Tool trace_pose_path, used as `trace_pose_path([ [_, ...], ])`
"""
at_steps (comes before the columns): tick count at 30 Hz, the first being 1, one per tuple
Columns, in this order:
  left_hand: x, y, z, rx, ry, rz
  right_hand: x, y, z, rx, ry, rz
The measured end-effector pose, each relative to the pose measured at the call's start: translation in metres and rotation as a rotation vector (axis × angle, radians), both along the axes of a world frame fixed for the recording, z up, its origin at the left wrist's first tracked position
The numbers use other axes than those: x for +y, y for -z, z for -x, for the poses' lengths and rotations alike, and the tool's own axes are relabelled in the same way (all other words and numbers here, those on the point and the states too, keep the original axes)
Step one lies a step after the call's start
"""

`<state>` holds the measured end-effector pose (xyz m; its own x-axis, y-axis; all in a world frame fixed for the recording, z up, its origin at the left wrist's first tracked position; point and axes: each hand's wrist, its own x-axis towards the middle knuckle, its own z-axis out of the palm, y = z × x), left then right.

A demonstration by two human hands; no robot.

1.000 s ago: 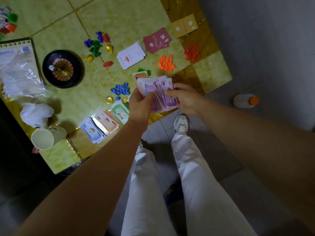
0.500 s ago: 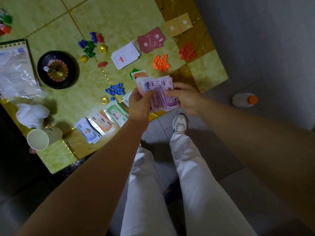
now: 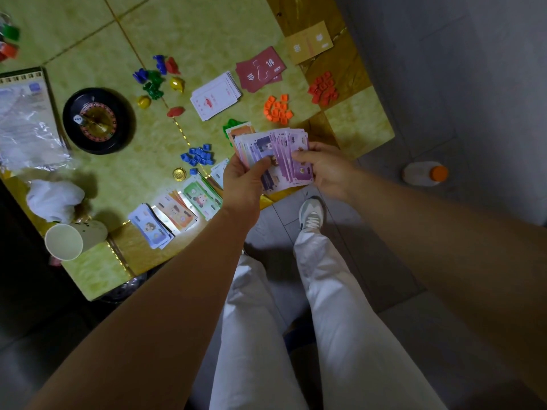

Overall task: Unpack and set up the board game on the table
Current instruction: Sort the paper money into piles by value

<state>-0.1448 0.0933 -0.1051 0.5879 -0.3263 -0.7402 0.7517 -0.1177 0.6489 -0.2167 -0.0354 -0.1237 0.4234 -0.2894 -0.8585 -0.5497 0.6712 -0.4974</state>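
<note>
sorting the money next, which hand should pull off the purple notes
Probably right: the right hand pinches the outer purple notes, while the left hand grips the base of the whole fan.

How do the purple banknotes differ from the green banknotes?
The purple banknotes are gripped by the left hand and right hand; the green banknotes lie on the table. The purple banknotes are fanned wide; the green banknotes form a compact pile. Both show a cartoon picture.

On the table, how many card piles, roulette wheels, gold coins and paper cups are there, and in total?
Card piles: 3 (white pile, dark red pile, tan pile)
Roulette wheel: 1
Gold coin: 1
Paper cup: 1
Total: 6
</note>
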Motion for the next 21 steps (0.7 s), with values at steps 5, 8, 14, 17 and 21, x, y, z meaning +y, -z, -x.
trace_pose_path([
  [5, 0.000, 0.000, -0.003, -0.028, -0.046, 0.030, -0.005, -0.003, 0.003, -0.079, 0.080, -0.152],
  [8, 0.003, 0.002, -0.005, -0.095, -0.009, 0.043, -0.006, -0.004, 0.004, -0.107, 0.060, -0.164],
  [14, -0.004, -0.001, -0.002, -0.297, 0.318, -0.212, -0.001, -0.003, -0.003, -0.010, -0.077, 0.085],
  [17, -0.007, 0.002, -0.002, -0.361, 0.379, -0.286, 0.003, -0.002, -0.006, 0.054, -0.180, 0.264],
  [21, -0.010, 0.002, -0.004, -0.373, 0.416, -0.298, 0.000, -0.005, -0.010, 0.049, -0.300, 0.344],
])
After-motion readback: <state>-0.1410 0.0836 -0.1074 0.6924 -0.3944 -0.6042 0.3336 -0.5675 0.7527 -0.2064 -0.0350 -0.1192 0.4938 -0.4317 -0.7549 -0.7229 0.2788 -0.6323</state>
